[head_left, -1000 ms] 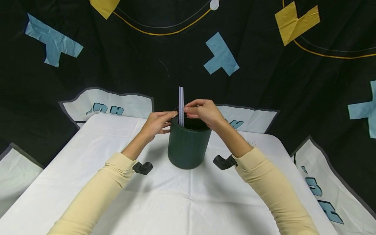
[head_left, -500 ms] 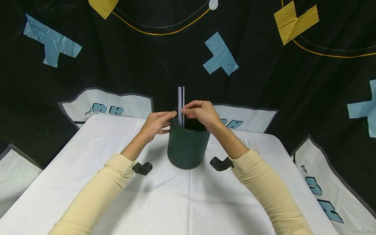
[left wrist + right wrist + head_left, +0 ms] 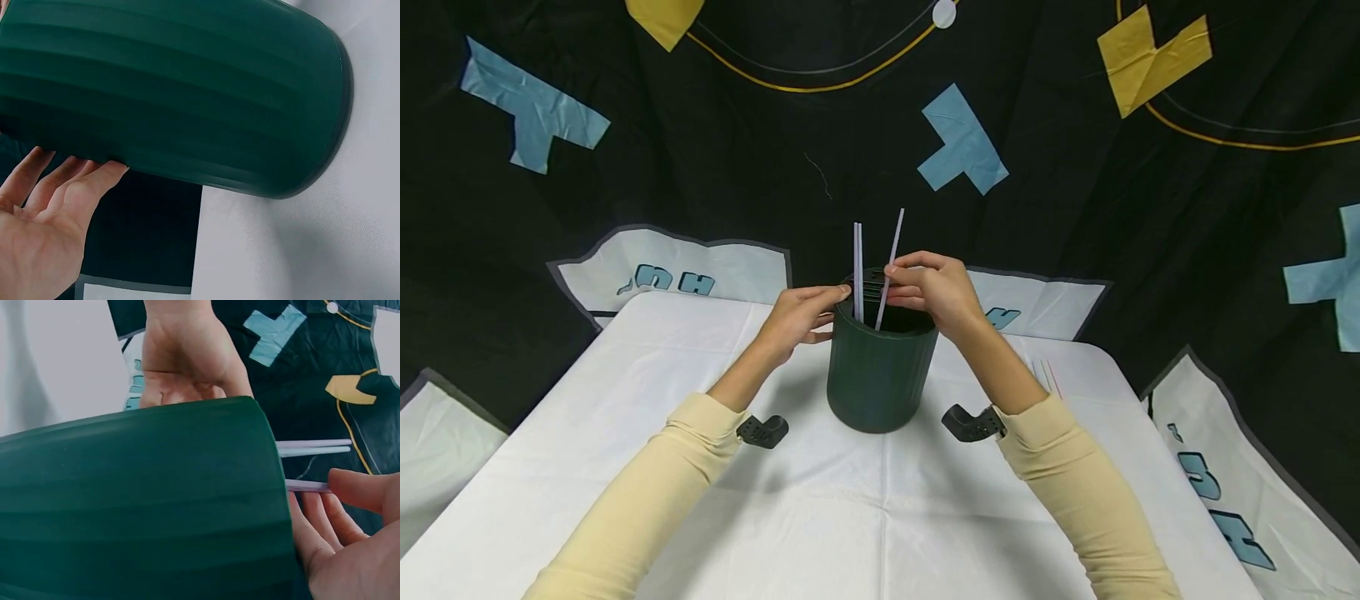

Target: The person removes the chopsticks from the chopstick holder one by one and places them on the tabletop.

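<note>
A dark green ribbed cup (image 3: 880, 371) stands on the white tablecloth (image 3: 880, 517). Two white straws (image 3: 856, 267) stand upright in it, close together. A third straw (image 3: 895, 242) leans to the right, and my right hand (image 3: 892, 281) pinches it just above the rim. My left hand (image 3: 837, 302) rests straight fingers against the cup's left side near the rim. The left wrist view shows those fingers (image 3: 69, 187) flat on the cup (image 3: 187, 94). In the right wrist view the pinched straw (image 3: 306, 485) sticks out past the cup (image 3: 137, 500), under the thumb of my right hand (image 3: 350, 519).
Several more straws (image 3: 1045, 375) lie on the cloth to the right of my right forearm. Behind the table hangs a black backdrop (image 3: 760, 167) with blue and yellow shapes. Black wrist camera mounts (image 3: 763, 430) (image 3: 973, 422) sit under both sleeves.
My right hand has pulled one straw away from the other two, tilting its top to the right. The left hand and the cup have stayed put.
</note>
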A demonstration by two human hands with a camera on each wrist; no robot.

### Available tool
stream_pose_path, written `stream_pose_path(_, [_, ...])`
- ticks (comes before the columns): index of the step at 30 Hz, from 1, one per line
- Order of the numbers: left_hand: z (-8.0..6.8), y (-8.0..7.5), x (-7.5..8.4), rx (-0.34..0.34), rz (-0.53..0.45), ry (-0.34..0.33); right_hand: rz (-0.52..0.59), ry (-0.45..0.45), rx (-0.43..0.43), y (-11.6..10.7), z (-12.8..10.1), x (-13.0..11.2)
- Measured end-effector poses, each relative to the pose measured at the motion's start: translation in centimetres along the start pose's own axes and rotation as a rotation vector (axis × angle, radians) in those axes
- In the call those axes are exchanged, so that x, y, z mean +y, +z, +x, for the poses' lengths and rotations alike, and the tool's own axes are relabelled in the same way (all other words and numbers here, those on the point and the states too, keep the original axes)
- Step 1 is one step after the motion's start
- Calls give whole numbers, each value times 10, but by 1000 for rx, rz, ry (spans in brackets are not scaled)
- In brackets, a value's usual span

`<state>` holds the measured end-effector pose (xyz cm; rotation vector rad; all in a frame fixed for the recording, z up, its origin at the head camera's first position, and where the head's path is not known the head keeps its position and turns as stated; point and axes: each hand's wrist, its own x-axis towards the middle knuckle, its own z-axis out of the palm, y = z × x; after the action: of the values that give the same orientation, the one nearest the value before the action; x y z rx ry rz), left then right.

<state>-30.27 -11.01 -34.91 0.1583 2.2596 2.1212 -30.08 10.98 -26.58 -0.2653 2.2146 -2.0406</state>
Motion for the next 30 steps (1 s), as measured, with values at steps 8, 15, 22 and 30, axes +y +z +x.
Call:
stream_pose_path(8, [-1,0,1,9,21,-3,84,-60,81,-16,-4,-8])
stream_pose_path(15, [-1,1,0,13,16,-13,200,-110,159,-32,-8,-19])
stream_pose_path(22, [-2,1,0,10,0,-6,284,-156,238,-58,-14,-36])
stream_pose_path(30, [-2,2,0,8,-6,-1,356,-151,295,-88,-26,-48])
